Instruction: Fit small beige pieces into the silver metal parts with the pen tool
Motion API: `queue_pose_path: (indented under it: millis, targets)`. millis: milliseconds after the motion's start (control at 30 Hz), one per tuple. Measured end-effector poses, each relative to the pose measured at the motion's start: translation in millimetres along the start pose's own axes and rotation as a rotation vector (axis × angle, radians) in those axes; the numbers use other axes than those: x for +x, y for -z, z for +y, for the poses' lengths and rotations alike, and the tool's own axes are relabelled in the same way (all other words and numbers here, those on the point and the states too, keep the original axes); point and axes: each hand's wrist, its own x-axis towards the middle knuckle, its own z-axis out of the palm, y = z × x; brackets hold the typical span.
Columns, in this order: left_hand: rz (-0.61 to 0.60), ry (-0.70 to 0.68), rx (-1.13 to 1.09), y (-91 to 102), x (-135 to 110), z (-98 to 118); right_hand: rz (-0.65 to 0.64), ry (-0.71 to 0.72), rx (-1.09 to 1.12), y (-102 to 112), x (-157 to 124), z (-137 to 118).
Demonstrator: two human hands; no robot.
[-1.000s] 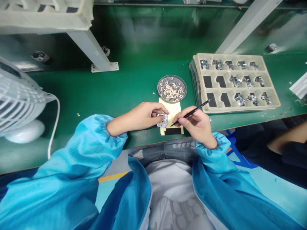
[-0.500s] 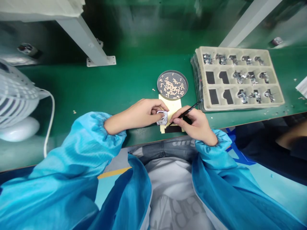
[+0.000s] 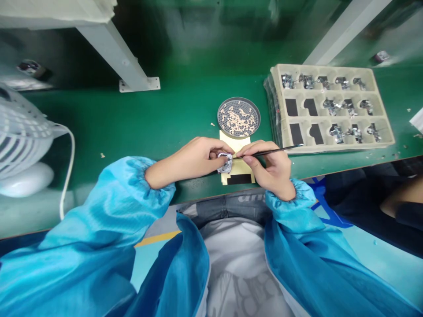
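My left hand (image 3: pixel 201 156) is closed on a small white square housing (image 3: pixel 225 164), which has grey parts inside it. Its thumb presses on the housing's inner face. In my right hand (image 3: pixel 269 167) is a slim pair of black tweezers (image 3: pixel 274 151), pinched between thumb and fingers. The tweezers lie nearly level, and their tip reaches the housing's right side; whether the tip grips anything is too small to tell. Beneath both hands lies a yellow pad (image 3: pixel 238 144) with a black strip (image 3: pixel 239 179) near its front edge.
A round grey dish (image 3: pixel 219 119) of small beige pieces stands behind the pad. On the right is a cream compartment tray (image 3: pixel 333 93) with metal parts in several pockets. A white fan (image 3: pixel 24 136) and its cable are at the left. Another person's arm (image 3: pixel 401 196) shows at far right.
My right hand has turned the tweezers from a steep slant to nearly level and brought their tip up to the housing. The left hand keeps its hold and has barely moved.
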Motion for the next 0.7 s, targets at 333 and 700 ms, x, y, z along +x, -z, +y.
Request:
queue_pose_path:
  millis: [333,700]
  targets:
    - [0.013,0.005,-0.014,-0.5,-0.4,1.2,-0.007,0.022,-0.001,-0.1,1.0,-0.3]
    - [-0.024,0.031,-0.019,3.1,0.4,3.6,0.010,0.061,-0.012,0.9,0.6,-2.0]
